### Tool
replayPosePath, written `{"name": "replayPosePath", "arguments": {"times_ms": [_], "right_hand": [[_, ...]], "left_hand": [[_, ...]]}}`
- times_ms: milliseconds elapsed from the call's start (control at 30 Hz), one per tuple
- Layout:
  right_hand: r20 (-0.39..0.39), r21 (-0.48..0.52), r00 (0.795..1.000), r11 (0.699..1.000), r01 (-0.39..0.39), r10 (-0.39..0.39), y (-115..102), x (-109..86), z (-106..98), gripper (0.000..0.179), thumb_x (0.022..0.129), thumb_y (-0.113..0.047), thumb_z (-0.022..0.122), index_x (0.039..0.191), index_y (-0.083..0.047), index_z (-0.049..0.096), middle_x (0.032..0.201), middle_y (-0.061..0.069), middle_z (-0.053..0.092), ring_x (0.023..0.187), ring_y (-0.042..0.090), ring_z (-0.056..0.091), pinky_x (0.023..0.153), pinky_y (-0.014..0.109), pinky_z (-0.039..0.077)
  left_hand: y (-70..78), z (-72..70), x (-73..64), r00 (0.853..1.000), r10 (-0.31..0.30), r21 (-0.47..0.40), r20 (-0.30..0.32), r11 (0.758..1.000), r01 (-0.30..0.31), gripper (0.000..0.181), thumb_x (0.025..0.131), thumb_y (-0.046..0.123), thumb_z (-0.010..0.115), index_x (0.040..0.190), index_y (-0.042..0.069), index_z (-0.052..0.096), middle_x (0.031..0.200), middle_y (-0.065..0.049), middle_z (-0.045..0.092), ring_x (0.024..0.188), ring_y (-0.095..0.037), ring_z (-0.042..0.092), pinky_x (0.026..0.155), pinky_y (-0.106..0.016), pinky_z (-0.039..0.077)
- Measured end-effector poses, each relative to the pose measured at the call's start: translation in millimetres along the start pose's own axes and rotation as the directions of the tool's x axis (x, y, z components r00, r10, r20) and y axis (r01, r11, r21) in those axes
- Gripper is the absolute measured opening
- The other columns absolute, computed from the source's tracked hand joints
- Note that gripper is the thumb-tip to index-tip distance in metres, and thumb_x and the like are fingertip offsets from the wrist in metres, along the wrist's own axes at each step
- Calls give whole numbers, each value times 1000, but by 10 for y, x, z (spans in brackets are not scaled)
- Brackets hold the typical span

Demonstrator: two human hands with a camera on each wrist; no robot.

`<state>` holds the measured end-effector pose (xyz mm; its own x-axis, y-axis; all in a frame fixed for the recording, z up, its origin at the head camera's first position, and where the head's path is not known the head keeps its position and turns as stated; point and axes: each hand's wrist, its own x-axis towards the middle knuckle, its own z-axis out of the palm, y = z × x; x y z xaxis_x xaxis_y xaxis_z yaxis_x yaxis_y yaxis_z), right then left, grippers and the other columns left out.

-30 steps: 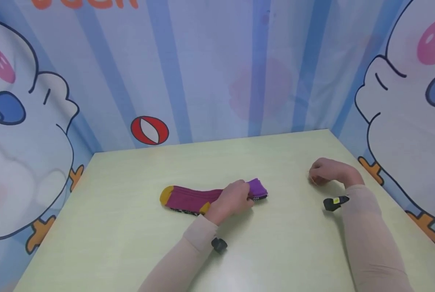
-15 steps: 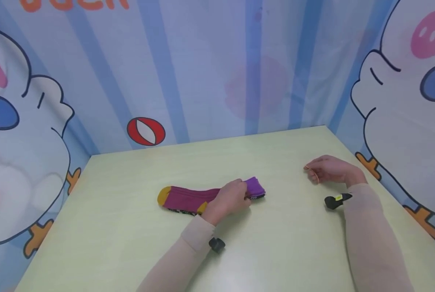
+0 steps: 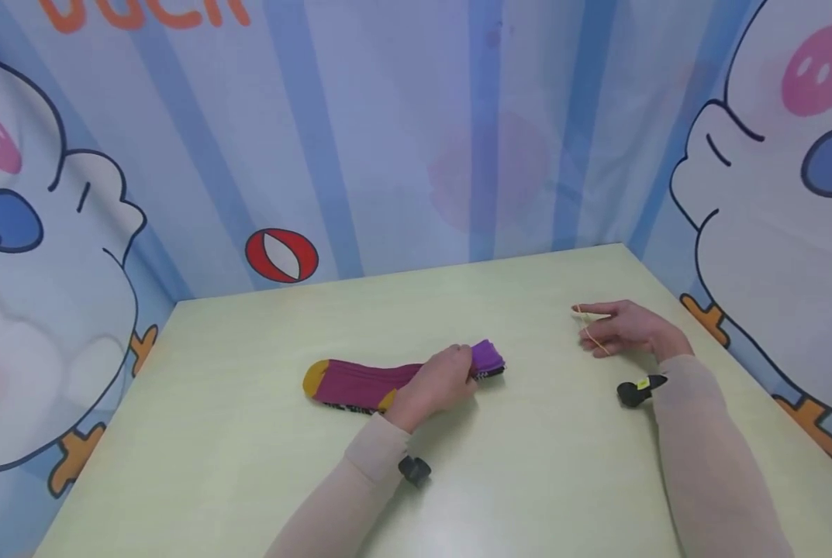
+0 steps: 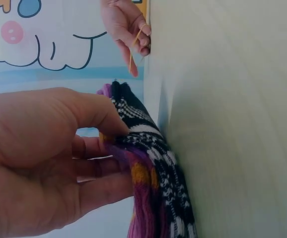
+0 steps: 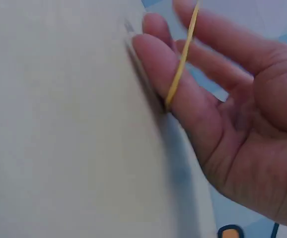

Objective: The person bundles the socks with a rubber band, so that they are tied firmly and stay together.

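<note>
My left hand (image 3: pixel 438 386) grips a flat stack of socks (image 3: pixel 363 384) near the cuff end, at the middle of the table. The top sock is maroon with mustard toe and heel and a purple cuff (image 3: pixel 487 356). In the left wrist view, thumb and fingers pinch this stack, and a black-and-white patterned sock (image 4: pixel 169 173) shows along its table side. At the right, my right hand (image 3: pixel 628 327) has its fingers spread apart. A thin yellow rubber band (image 5: pixel 182 62) is looped over them and stretched across the gap.
The pale table (image 3: pixel 213 480) meets a blue striped cloth backdrop (image 3: pixel 402 155) along its back edge. Printed cartoon birds cover the cloth on both sides. A black camera (image 3: pixel 635 393) is strapped at the right wrist, another black camera (image 3: pixel 414 470) at the left.
My right hand has gone from a bunched pinch at the table to spread fingers, with the rubber band now stretched over them. My left hand has stayed on the socks.
</note>
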<state>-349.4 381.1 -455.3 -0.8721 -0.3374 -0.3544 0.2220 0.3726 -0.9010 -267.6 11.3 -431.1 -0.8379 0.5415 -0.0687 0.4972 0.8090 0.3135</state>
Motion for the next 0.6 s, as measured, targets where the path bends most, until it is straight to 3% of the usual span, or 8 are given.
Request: {"name": "replayPosePath", "arguments": {"times_ms": [133, 233, 367, 600], "right_hand": [[22, -199, 999, 979, -36, 41, -151, 4, 90, 80, 91, -26, 75, 155, -3, 33, 95, 12, 64, 77, 22, 64, 76, 39, 57], [48, -320, 997, 946, -44, 62, -288, 5, 205, 87, 87, -32, 78, 153, 0, 32, 105, 18, 59, 82, 24, 61, 78, 39, 56], [101, -368, 993, 930, -11, 52, -399, 24, 378, 97, 85, -32, 80, 156, 1, 23, 128, 23, 52, 97, 25, 60, 83, 41, 56], [168, -340, 985, 937, 80, -23, -535, 110, 719, 109, 79, -26, 84, 160, -9, 13, 118, 19, 48, 95, 27, 58, 78, 42, 57]], "left_hand": [[-33, -37, 5, 1000, -1, -14, 20, 1000, 2, 34, 100, 16, 58, 125, -5, 53, 109, -13, 61, 96, -19, 61, 87, -31, 52], [-75, -51, 19, 999, 0, -32, 32, 999, 1, 31, 101, 15, 55, 123, -5, 51, 105, -13, 58, 89, -18, 57, 82, -31, 51], [-131, -50, 24, 999, 10, -85, 39, 996, -7, 27, 101, 15, 53, 120, -4, 50, 100, -10, 55, 83, -17, 52, 75, -29, 48], [-199, -47, 5, 998, 17, -184, 54, 983, -7, 23, 101, 15, 52, 117, -1, 50, 93, -7, 52, 74, -17, 52, 64, -28, 46]]}}
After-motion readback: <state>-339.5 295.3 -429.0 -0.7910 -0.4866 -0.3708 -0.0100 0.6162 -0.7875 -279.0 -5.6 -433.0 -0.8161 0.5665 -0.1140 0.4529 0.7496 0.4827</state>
